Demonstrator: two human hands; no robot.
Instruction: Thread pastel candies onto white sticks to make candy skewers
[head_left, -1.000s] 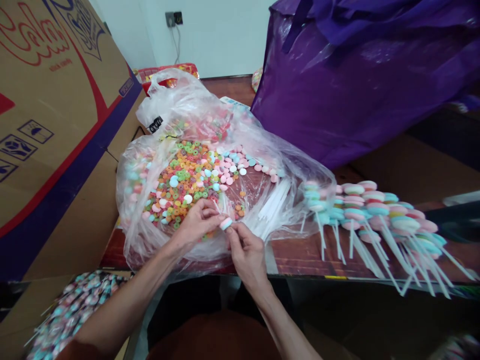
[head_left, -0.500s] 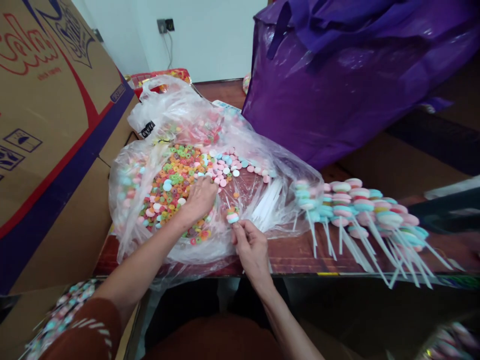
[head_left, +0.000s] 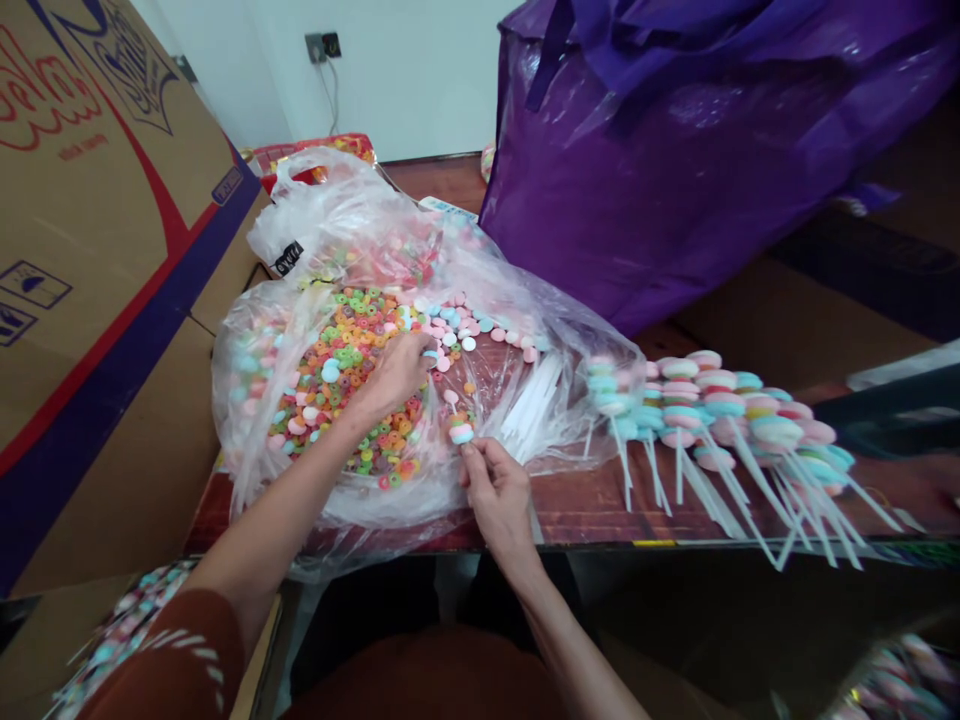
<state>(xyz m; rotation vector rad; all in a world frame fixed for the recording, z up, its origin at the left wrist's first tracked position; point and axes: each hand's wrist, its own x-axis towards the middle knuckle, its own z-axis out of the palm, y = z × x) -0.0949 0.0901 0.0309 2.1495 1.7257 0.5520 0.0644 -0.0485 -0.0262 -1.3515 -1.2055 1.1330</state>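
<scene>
My left hand (head_left: 402,372) is over the pile of ring gummies (head_left: 352,345), fingers pinched together. A light blue candy disc (head_left: 430,355) shows at its fingertips. My right hand (head_left: 498,488), closed, grips the lower end of a candy skewer (head_left: 462,430) between thumb and fingers. Blue, white and pink discs and gummy rings are stacked on its stick, and a pink disc (head_left: 451,397) shows at its upper tip. Pink, white and blue candy discs (head_left: 469,328) lie beyond my hands. Loose white sticks (head_left: 534,405) are to the right, on the clear plastic bag (head_left: 352,505).
Several finished candy skewers (head_left: 720,405) lie at the right of the wooden table (head_left: 577,520). A large purple bag (head_left: 637,180) stands behind. At the left is a tall cardboard box (head_left: 97,250). More wrapped skewers (head_left: 127,635) sit below the table at lower left.
My left hand has moved slightly up and right across the candies. A pink disc now shows at the tip of the skewer's stick. My right hand keeps its hold, nearly still.
</scene>
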